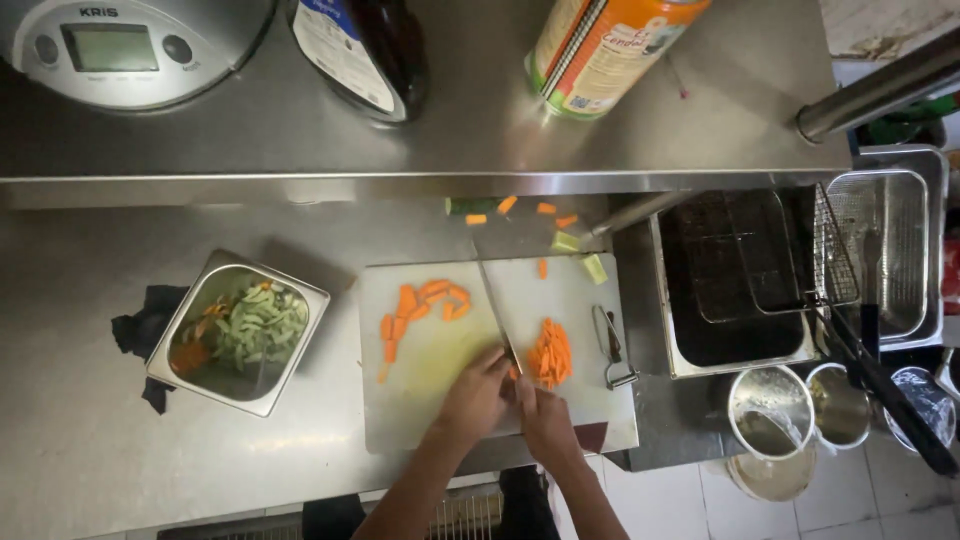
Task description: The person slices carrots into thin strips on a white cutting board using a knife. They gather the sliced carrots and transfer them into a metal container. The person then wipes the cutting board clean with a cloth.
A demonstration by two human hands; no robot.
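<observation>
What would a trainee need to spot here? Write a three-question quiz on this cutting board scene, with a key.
1. True or false: the peeler lies on the board, right of the carrot sticks.
2. Which hand holds the knife? A. left hand B. right hand C. neither
3. Fill in: the steel tub of cut vegetables stands to the ____ of the board.

Key:
1. True.
2. B. The right hand grips the handle; the left hand rests by the blade, near the carrot sticks.
3. Left.
</observation>
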